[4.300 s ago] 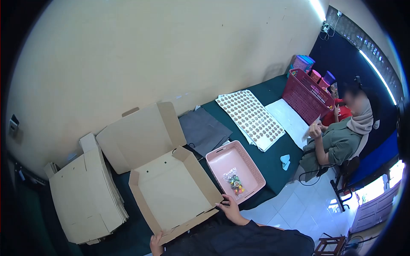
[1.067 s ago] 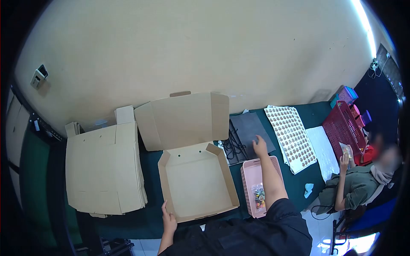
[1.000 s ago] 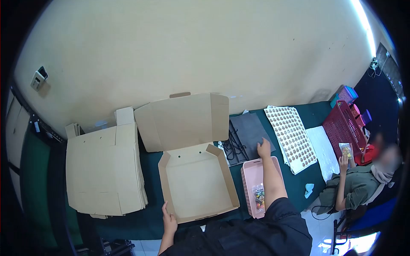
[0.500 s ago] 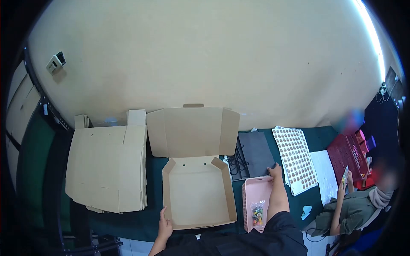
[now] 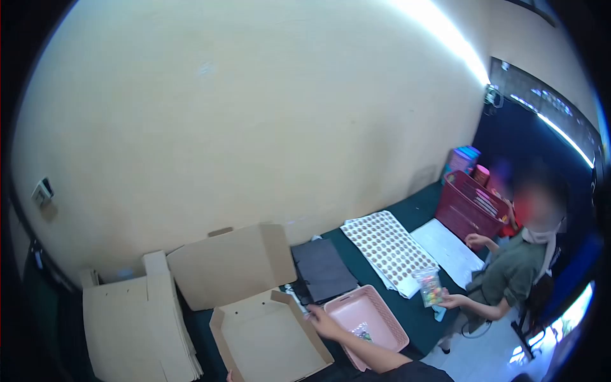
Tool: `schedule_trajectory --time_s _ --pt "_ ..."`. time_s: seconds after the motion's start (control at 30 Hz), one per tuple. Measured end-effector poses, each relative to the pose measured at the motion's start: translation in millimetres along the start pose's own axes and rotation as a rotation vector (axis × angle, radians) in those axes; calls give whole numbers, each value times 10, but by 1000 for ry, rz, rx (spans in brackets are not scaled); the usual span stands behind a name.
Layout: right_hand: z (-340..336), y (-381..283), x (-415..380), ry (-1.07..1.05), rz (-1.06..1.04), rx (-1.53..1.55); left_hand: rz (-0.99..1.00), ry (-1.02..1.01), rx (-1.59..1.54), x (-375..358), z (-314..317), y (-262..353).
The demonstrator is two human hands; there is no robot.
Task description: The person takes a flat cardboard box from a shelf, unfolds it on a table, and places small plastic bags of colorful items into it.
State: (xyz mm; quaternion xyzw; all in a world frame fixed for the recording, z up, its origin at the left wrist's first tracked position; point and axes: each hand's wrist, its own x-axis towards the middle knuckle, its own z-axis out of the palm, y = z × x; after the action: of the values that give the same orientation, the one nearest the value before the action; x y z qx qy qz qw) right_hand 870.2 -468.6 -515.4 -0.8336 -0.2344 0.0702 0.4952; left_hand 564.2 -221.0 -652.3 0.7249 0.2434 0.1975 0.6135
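An open cardboard box lies in front of me with its lid raised toward the wall. My right hand is between the box's right wall and the pink basket. Its fingers look loosely extended, with nothing visible in them. A small clear bag of colourful pieces lies inside the basket, partly behind my forearm. Of my left hand, only a fingertip shows, by the box's left side at the bottom edge. Behind the basket lies a black paper bag.
Flat cardboard boxes are stacked at the left. Sticker sheets and a white sheet lie on the right. A co-worker by a maroon basket holds out a clear bag of colourful pieces.
My view has swung right. My right hand has moved from the black bag's lower edge to the box's right side. The co-worker now stands, holding a bag toward the table.
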Motion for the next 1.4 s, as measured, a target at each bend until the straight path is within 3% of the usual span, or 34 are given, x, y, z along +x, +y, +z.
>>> schedule_trajectory --time_s 0.03,0.1,0.2,0.43,0.5,0.57,0.7,0.77,0.83,0.9,0.97,1.03,1.1,1.13,1.17,1.23,1.33,1.4 --pt "25 -171 -225 -173 92 19 16 12 52 49 13 -26" --pt "244 1 -610 -216 -76 -186 45 42 157 110 64 80" --pt "172 -177 -1001 -167 -34 -137 81 86 331 58 80 327" --pt "-84 -148 -1576 -345 42 -72 120 224 781 -605 176 1180" --pt "-101 -72 -1685 -291 -32 -71 152 161 992 -665 461 2019" --pt "-213 -80 -1764 -129 -96 30 253 53 1005 -571 609 2043" --pt "-638 -97 -1869 169 66 10 529 -196 684 -371 1201 2281" --pt "-756 156 -1854 351 128 -161 595 -366 582 -365 1574 2395" --pt "-835 370 -1843 337 234 -284 562 -661 387 -343 1976 2460" --pt "-790 529 -1834 404 450 -521 193 -790 -78 -357 2545 2137" --pt "-742 621 -1815 323 491 -548 -51 -844 -201 -270 3080 1730" --pt "-685 623 -1802 323 505 -780 -369 -876 75 -129 3472 1540" --pt "-678 657 -1802 356 504 -881 -605 -900 -88 -74 3590 1551" --pt "-760 570 -1766 274 584 -759 -610 -776 -65 -77 3651 1583" --pt "-832 494 -1739 197 658 -635 -614 -775 -61 -64 3668 1591" --pt "-876 521 -1711 223 641 -674 -639 -837 39 -21 3694 1584" --pt "-956 726 -1626 369 682 -446 -706 -935 -51 68 3740 1287" --pt "-995 801 -1619 807 495 44 -755 -1023 -53 85 3792 1109"
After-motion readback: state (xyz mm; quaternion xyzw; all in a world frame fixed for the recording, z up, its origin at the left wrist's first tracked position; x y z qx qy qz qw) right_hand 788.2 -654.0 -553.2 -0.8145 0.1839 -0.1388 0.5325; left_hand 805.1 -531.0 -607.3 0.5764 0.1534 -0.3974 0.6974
